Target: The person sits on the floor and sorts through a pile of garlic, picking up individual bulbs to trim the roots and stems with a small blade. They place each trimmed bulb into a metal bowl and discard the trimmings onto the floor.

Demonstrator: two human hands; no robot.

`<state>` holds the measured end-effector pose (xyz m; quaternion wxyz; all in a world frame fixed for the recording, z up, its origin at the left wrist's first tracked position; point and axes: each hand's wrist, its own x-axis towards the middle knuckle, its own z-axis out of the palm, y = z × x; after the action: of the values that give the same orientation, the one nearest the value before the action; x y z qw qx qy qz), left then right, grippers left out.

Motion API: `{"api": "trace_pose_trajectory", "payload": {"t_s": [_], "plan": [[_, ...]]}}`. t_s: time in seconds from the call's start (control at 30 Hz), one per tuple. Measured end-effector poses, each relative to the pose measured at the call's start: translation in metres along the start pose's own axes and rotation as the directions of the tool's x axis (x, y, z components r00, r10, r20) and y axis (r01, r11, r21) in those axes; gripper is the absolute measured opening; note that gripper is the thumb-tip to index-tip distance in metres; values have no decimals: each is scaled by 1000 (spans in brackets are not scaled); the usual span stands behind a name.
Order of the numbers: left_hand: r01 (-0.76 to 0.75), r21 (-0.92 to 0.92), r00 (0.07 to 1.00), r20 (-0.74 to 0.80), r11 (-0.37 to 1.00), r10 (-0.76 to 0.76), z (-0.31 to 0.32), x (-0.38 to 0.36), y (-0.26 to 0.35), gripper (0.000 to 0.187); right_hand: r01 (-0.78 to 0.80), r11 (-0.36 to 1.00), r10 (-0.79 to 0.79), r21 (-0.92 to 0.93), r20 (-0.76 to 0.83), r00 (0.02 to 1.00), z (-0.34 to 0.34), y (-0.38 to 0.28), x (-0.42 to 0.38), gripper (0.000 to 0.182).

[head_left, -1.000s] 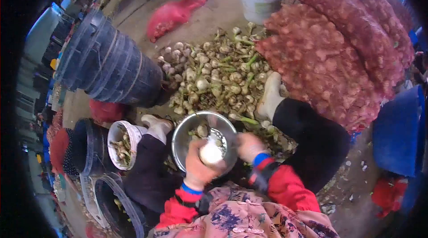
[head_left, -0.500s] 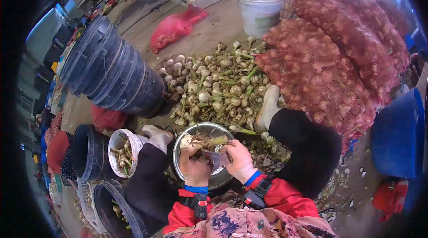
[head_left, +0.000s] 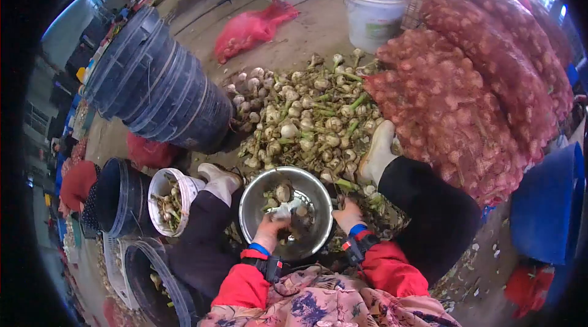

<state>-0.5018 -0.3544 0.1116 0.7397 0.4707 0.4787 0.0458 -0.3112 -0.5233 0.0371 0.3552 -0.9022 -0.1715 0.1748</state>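
A shiny metal bowl (head_left: 247, 199) sits between my legs, with a garlic bulb (head_left: 282, 192) and loose pieces inside it. My left hand (head_left: 271, 233) reaches over the bowl's lower left rim, its fingers inside, just below the garlic bulb; I cannot tell whether it grips anything. At the right rim, the fingers of my right hand (head_left: 349, 215) are closed on the bowl's edge. Beyond the bowl lies a heap of garlic bulbs (head_left: 306, 120) with stalks, between my white shoes (head_left: 378, 150).
Stacked dark buckets (head_left: 162, 85) lean at the left, above a white bucket (head_left: 160, 212) of garlic. Full red mesh sacks (head_left: 450, 103) lie at the right, near a blue tub (head_left: 547, 203). A lidded white bucket (head_left: 373, 18) and a pink mesh bag (head_left: 254, 30) stand farther back.
The stalked garlic and the flat blade-like piece are out of my hands. My hands have parted: the left lowered into the bowl, the right out to its right rim. The view has shifted slightly.
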Motion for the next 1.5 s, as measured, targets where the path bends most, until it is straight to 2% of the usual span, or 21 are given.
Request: {"api": "trace_pose_trajectory", "payload": {"t_s": [0.07,0.17,0.2,0.27,0.37,0.43,0.6,0.67,0.73,0.8,0.87,0.9,0.93,1.0,1.03,1.13,1.2,1.27,1.3,1.4,1.5], "plan": [[-6,721,997,-50,693,60,-45,38,-63,72,-210,977,170,39,457,873,16,11,-3,44],[79,811,988,-141,580,63,-19,10,-9,81,-116,991,53,71,588,807,-8,-34,-30,38],[50,864,961,-178,501,210,-25,26,-6,72,-77,997,44,25,631,775,-10,-42,-35,38],[-120,689,836,-318,715,447,-20,50,27,64,-70,996,7,54,740,672,3,-35,-45,38],[-46,814,701,-387,579,599,-9,97,81,52,-157,980,17,125,727,686,25,-16,-46,34],[-38,846,703,-355,531,617,-3,132,101,49,-420,769,15,482,643,765,43,-3,-40,29],[13,876,898,-222,482,379,-18,206,96,50,-376,787,136,489,456,879,1,-42,-12,44],[4,854,865,-264,520,426,-5,173,108,41,-490,615,240,618,445,863,13,-40,-13,41],[-248,279,907,-271,928,324,3,136,115,30,-557,598,266,577,512,817,-18,-74,-4,41],[-302,-299,952,-138,905,272,19,85,115,28,-618,578,286,533,577,765,-27,-87,-3,40],[-201,-449,974,7,871,228,41,27,123,31,-577,148,133,803,562,817,-18,-84,-3,42],[-142,-499,964,125,855,234,37,16,106,34,-667,-34,93,744,667,739,-50,-111,-3,44],[-350,-254,905,158,902,396,43,-1,95,37,-659,-42,92,751,659,746,-56,-112,-1,44],[-137,-241,955,223,961,193,47,-27,79,43,-500,29,-191,866,496,847,-69,-106,-2,43],[-190,91,916,374,978,144,32,-24,74,60,-543,-124,-186,831,518,835,-82,-107,-3,43],[-153,50,821,562,987,98,34,-46,81,78,-446,126,-230,886,463,856,-126,-118,-5,43],[-231,50,830,532,972,170,44,-58,98,91,-452,96,-258,887,460,849,-141,-119,-11,44],[-504,98,696,635,858,336,58,-59,115,91,-425,475,-276,771,589,760,-146,-119,-14,45],[-499,232,777,546,835,312,68,-67,117,91,-433,322,-357,842,531,768,-141,-125,-22,47],[-366,330,882,420,870,212,78,-60,115,93,-321,474,-368,820,515,774,-141,-129,-37,48],[-502,305,841,389,809,375,80,-60,99,85,-120,461,-398,879,326,858,-134,-114,-43,42]]}}
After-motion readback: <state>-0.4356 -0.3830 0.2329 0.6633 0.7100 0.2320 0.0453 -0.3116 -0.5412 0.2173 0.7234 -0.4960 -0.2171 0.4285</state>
